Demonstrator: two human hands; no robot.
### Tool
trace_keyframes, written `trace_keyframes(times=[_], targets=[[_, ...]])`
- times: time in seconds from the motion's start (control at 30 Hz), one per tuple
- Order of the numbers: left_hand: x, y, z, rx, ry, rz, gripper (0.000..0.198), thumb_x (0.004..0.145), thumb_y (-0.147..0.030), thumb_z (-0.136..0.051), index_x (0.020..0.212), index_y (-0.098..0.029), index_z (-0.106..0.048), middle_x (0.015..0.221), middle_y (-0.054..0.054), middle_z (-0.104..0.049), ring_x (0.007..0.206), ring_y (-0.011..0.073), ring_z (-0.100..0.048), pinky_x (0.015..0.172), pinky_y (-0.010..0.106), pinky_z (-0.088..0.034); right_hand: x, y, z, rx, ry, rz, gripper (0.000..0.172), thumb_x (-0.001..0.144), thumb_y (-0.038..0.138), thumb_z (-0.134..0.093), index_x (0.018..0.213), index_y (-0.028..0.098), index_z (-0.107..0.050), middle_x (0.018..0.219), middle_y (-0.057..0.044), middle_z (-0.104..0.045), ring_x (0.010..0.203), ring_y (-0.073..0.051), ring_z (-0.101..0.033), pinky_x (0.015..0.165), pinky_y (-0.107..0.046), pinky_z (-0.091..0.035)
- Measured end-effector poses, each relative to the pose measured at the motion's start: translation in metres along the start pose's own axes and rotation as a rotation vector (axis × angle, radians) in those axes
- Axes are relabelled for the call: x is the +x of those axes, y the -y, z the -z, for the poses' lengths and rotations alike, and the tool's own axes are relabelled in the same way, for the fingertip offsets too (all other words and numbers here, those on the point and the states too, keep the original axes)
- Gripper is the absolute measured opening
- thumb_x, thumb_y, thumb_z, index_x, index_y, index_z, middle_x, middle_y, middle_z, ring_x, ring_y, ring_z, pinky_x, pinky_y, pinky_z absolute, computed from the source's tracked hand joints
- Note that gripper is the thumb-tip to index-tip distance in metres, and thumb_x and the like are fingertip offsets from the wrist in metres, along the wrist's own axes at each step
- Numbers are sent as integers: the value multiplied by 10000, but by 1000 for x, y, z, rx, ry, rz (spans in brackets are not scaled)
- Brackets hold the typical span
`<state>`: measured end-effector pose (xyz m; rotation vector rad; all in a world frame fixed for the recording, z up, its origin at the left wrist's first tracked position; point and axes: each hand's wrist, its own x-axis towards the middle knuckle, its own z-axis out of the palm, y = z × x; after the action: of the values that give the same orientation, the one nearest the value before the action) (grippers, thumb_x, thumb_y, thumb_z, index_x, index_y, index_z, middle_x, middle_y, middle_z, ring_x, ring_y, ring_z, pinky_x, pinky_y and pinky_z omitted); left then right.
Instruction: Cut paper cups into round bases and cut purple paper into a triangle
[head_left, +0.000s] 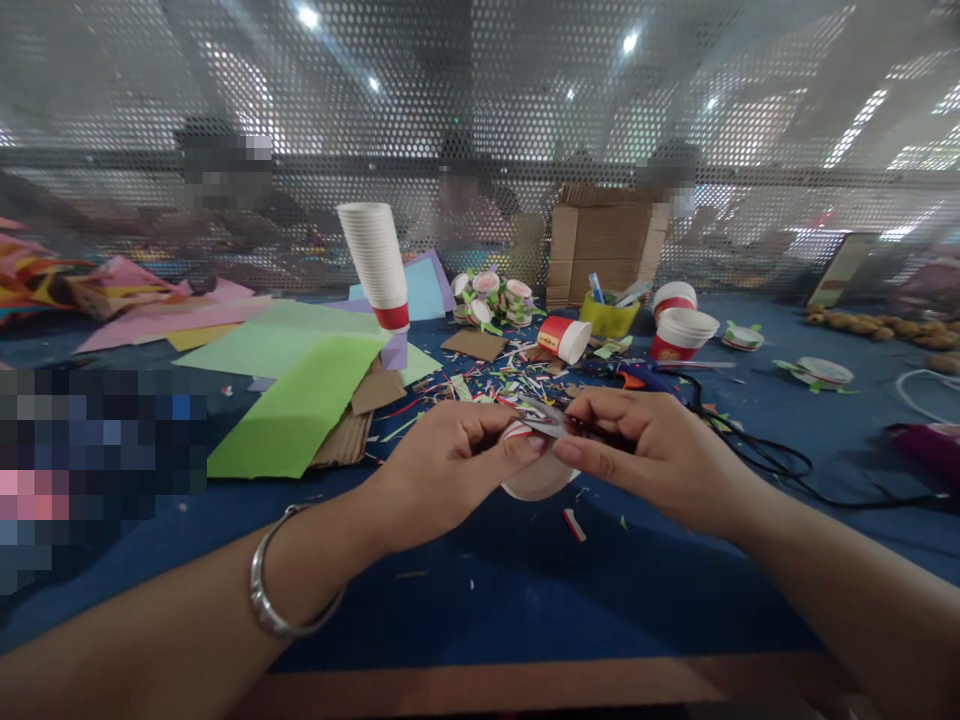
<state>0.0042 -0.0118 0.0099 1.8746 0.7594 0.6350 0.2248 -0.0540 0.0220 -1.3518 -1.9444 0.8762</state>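
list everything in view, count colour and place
cut paper cup: one, white and red, between both hands
cup stack: one, white and red, back left of centre
green paper: several sheets, left
cardboard box: one, brown, back centre
yellow tub: one, before the box
loose cups: three, red and white, right of centre
paper scraps: many, mixed, beyond the hands
cable: one, black, right
table: one, blue, underneath
bangle: one, silver, left wrist
left hand: fingers pinch the cut paper cup
right hand: fingers pinch the cut paper cup
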Motion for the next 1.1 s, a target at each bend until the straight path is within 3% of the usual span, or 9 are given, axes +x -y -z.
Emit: trace_keyframes(times=[0.33,0.53,0.67,0.77,0.87,1.1], targets=[[2,-4,-4,-139,-2,17,415,991,-487,-549,772,-158,-674,698,-6,-641,647,104,-553,591,203,-432,1,2,-2,156,-1,0,377,898,557,-683,855,184,-654,781,-3,-604,713,-139,-537,600,-245,-435],[2,-3,-2,-163,14,29,345,944,-493,-625,864,-167,-706,770,9,-680,689,127,-602,628,222,-478,2,1,-4,198,-22,12,373,894,553,-697,853,185,-647,814,-20,-641,732,-148,-545,617,-254,-441],[2,1,-1,-151,-41,61,289,887,-425,-718,1001,-161,-743,934,44,-749,828,160,-650,764,261,-494,4,-1,-7,257,-88,-8,360,876,532,-727,876,180,-656,688,33,-570,567,-91,-441,499,-223,-352],[4,3,-1,-273,-102,131,278,826,-388,-787,979,-161,-740,888,25,-745,775,138,-641,713,244,-486,3,-2,-8,279,-127,-35,366,880,536,-720,901,177,-650,580,82,-468,454,-61,-306,417,-226,-231],[5,1,-2,-404,-131,180,287,787,-362,-829,943,-151,-710,844,10,-724,729,116,-630,666,228,-476,3,-3,-8,283,-135,-49,380,880,553,-712,904,181,-636,557,93,-447,423,-55,-267,396,-235,-183],[5,-5,-3,-607,-125,202,270,735,-242,-860,886,-135,-664,808,8,-701,722,103,-631,650,200,-478,5,-4,-8,212,-103,-25,367,879,537,-722,869,179,-640,720,26,-572,605,-97,-449,529,-231,-351]])
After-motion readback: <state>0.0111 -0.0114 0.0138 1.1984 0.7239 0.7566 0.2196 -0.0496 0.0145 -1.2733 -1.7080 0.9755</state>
